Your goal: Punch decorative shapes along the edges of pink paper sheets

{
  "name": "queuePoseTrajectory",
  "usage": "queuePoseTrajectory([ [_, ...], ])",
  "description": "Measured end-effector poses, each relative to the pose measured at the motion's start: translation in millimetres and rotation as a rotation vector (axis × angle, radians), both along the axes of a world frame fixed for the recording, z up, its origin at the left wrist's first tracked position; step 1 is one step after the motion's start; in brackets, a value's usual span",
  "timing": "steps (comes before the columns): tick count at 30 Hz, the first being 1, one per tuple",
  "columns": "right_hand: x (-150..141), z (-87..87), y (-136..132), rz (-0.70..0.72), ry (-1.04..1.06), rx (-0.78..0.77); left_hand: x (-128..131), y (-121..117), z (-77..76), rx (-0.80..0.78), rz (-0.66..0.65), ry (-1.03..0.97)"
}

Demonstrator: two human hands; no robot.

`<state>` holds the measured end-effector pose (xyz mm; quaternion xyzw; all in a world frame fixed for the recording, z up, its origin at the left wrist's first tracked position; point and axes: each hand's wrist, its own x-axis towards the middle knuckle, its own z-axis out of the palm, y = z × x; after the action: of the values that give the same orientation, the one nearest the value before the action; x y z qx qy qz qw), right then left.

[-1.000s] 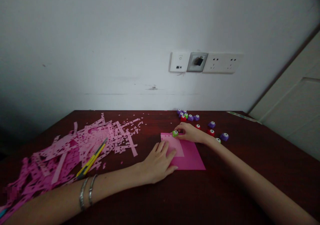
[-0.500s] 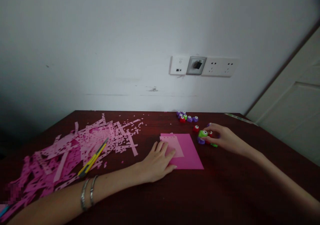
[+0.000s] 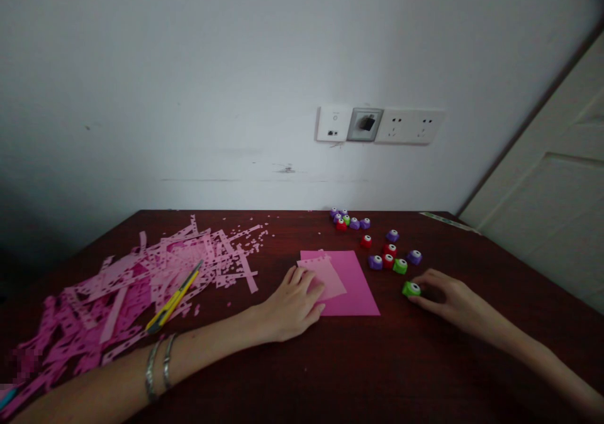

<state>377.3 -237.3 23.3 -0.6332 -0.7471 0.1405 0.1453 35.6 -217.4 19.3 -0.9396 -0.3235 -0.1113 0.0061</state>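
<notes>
My left hand (image 3: 290, 307) lies flat with its fingers out on a small pale pink sheet of paper (image 3: 333, 280). That sheet rests on a larger, darker pink sheet (image 3: 356, 289) and has small cut marks along its far edge. At the right, my right hand (image 3: 446, 295) grips a green craft punch (image 3: 410, 289) between thumb and fingers, low over or on the table. Beyond it are several other small punches, among them a green one (image 3: 400, 266), a red one (image 3: 387, 261) and a purple one (image 3: 375, 262).
Cut pink paper strips (image 3: 136, 285) and scraps pile up on the left of the dark red table (image 3: 368, 373). A yellow utility knife (image 3: 174, 298) lies on their edge. More punches (image 3: 354, 223) stand near the wall sockets (image 3: 408, 126), and a ruler-like strip (image 3: 448, 221) lies far right.
My right hand has carried the green punch out of the punch group, toward me and to the right. My left hand stays on the paper; the pale sheet looks slightly turned.
</notes>
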Motion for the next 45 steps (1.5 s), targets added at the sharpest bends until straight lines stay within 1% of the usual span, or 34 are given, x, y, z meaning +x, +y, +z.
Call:
queuePoseTrajectory([
  [3,2.5,-3.7,0.9,0.012,0.011,-0.032,0.1,0.7,0.3,-0.006,0.003,-0.006],
  [6,3.5,-1.5,-0.5,-0.020,-0.006,-0.032,0.2,0.8,-1.2,-0.011,0.006,-0.007],
  [8,1.7,4.4,-1.7,-0.037,-0.025,-0.014,0.3,-0.5,-1.8,-0.008,0.005,-0.006],
  [12,-9.3,22.7,-0.8,-0.022,-0.060,0.046,1.0,-3.6,0.9,0.004,-0.015,-0.009],
  [15,-22.3,35.0,3.9,0.019,-0.072,0.084,3.0,5.3,7.7,0.013,-0.034,-0.025],
  [16,-27.1,38.0,5.9,0.039,-0.075,0.085,4.4,12.9,11.0,0.012,-0.037,-0.043],
  [18,-36.7,42.0,10.4,0.082,-0.082,0.076,8.5,36.0,18.6,0.001,-0.032,-0.098],
  [20,-45.7,43.6,15.2,0.118,-0.088,0.070,14.4,68.3,26.5,0.009,-0.004,-0.167],
  [23,-56.2,44.1,25.3,0.154,-0.105,0.086,26.3,123.6,35.8,-0.004,0.030,-0.245],
  [24,-58.7,44.5,30.1,0.159,-0.115,0.095,30.9,140.9,37.5,-0.034,0.048,-0.266],
  [26,-62.5,46.6,43.3,0.157,-0.141,0.117,41.3,169.9,38.1,-0.164,0.096,-0.292],
  [28,-65.2,50.1,61.5,0.149,-0.169,0.130,52.5,189.8,34.7,-0.279,0.135,-0.317],
  [30,-67.8,53.4,83.7,0.130,-0.201,0.140,64.0,201.1,28.1,-0.342,0.127,-0.320],
  [33,-73.0,54.5,118.7,0.102,-0.232,0.127,79.2,208.0,15.9,-0.379,0.086,-0.296],
  [36,-79.0,49.9,147.0,0.049,-0.273,0.072,90.1,211.4,5.4,-0.405,0.075,-0.282],
  [40,-84.4,40.1,166.4,-0.043,-0.267,0.018,97.8,217.6,-3.7,-0.417,0.080,-0.288],
  [45,-88.2,29.7,173.1,-0.125,-0.246,0.000,100.0,224.5,-11.6,-0.428,0.076,-0.302],
])
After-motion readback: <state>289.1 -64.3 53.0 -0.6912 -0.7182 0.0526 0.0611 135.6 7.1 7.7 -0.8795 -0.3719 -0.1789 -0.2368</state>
